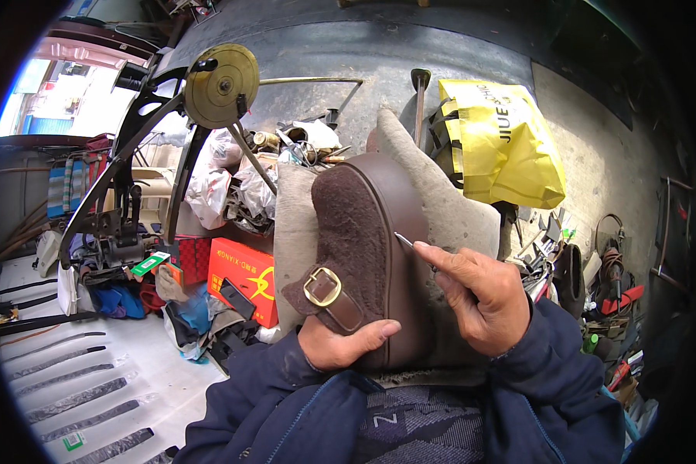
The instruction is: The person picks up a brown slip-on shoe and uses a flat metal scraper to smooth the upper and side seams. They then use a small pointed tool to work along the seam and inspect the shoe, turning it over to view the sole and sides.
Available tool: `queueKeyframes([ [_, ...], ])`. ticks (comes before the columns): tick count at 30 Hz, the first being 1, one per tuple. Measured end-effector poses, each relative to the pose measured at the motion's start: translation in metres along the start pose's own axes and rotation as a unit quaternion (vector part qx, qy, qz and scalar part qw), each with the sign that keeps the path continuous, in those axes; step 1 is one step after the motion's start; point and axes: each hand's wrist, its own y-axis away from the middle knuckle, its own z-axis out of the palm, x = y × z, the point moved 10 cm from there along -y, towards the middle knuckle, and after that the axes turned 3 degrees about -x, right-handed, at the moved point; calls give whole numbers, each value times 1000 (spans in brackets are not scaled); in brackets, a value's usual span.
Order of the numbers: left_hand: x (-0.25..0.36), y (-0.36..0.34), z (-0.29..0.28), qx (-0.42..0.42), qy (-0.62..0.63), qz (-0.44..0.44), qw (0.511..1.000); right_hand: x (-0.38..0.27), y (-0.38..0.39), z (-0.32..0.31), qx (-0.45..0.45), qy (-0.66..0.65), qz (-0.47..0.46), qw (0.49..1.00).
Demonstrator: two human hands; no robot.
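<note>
W/ L hand (331,346) curled round the near end of the fuzzy buckled clog (348,224) & R hand (483,298) pinching an awl-like tool (404,240), I'd go slow & light along the sole sidewall (410,286).

Daylight is coming through a wide opening (58,97) at the upper left of the frame, glaring white with some blue low in it. Dark grey floor (325,58) is spreading across the top, meeting paler floor (595,166) at the upper right. A ladder-like frame (664,226) is standing out near the right edge.
</note>
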Motion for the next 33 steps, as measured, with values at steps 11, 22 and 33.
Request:
queueKeyframes([
  [11,11,-2,2,24,13,29,999,-15,4,13,6,23,41,999],
  [22,21,-4,6,-4,8,52,999,-24,-3,16,-20,116,54,992],
  [33,20,-2,0,7,-3,71,997,-27,-2,19,-32,119,56,991],
])
